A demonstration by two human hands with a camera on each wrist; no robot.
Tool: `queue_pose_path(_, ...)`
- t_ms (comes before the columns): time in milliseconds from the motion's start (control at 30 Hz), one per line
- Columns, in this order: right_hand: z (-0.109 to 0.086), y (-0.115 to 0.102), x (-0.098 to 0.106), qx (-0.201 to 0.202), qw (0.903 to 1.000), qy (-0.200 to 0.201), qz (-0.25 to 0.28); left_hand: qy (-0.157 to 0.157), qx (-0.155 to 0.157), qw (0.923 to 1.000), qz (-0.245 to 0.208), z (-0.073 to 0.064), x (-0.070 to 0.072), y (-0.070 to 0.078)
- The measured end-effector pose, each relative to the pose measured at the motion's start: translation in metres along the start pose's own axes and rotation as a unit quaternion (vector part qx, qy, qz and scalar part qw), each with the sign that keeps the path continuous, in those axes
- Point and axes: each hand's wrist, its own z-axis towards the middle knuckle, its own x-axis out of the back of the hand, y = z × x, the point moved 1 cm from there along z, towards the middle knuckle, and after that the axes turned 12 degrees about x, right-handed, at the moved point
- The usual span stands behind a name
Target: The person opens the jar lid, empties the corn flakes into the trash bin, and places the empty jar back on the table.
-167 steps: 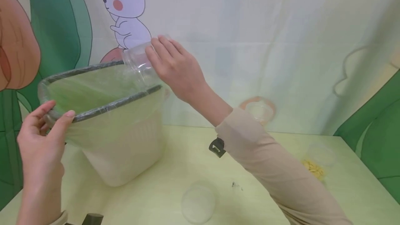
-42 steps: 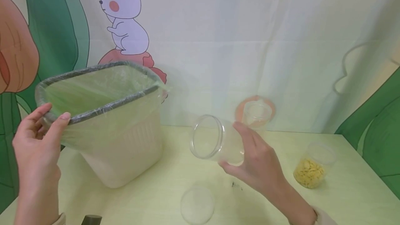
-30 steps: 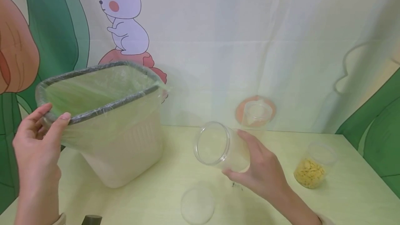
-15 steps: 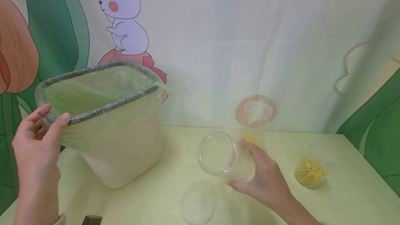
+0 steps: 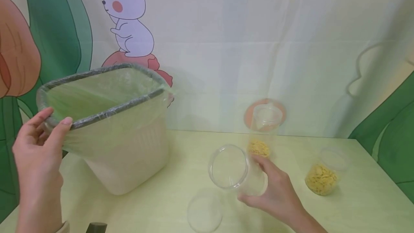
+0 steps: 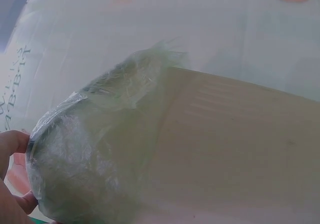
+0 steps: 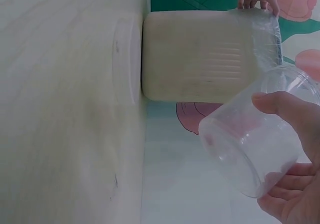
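My left hand (image 5: 38,143) grips the dark rim of a pale trash bin (image 5: 132,157) at its left corner, thumb outside. A thin green plastic liner (image 5: 106,136) is folded over that rim; the same grip shows at the left edge of the left wrist view. My right hand (image 5: 279,191) holds a clear plastic jar (image 7: 250,134) round its body, above the table and right of the bin. The jar is tilted with its open mouth toward the bin, and nothing shows inside it. A clear round lid (image 5: 204,213) lies flat below the jar.
Behind the right hand stands a clear jar holding yellow pieces (image 5: 258,148). Another open jar of yellow pieces (image 5: 321,179) stands farther right. A printed cloth backdrop (image 5: 207,46) rises behind the pale table (image 5: 181,175).
The right hand has brought the jar from the bin's mouth to the right, then lowered it toward the table. The jar behind has come into fuller view. The left hand keeps its hold.
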Motion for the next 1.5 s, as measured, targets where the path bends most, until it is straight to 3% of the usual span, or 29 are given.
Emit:
queue_pose_path(300, -0.009, 0.006, -0.004, -0.049, 0.9951, -0.025, 0.082, 0.001, -0.006, 0.9999, -0.011, 0.001, 0.001, 0.0)
queue_pose_path(467, -0.013, 0.008, -0.005, -0.099, 0.9856, -0.041, 0.131, 0.004, -0.011, 0.9999, -0.007, 0.001, 0.002, -0.001)
queue_pose_path(700, -0.019, 0.011, -0.008, -0.117, 0.976, -0.068, 0.171, 0.007, -0.004, 1.0, -0.005, 0.002, 0.003, -0.001)
queue_pose_path(900, -0.024, 0.014, -0.01, -0.155, 0.9635, -0.087, 0.2, 0.002, -0.006, 1.0, -0.003, 0.001, 0.002, -0.002)
queue_pose_path(1300, -0.035, 0.02, -0.02, -0.127, 0.9581, -0.116, 0.229, 0.007, 0.002, 0.9999, -0.009, 0.005, 0.002, -0.003)
queue_pose_path(1500, -0.036, 0.021, -0.022, -0.161, 0.9474, -0.132, 0.243, 0.009, 0.003, 0.9999, -0.005, 0.006, 0.002, -0.004)
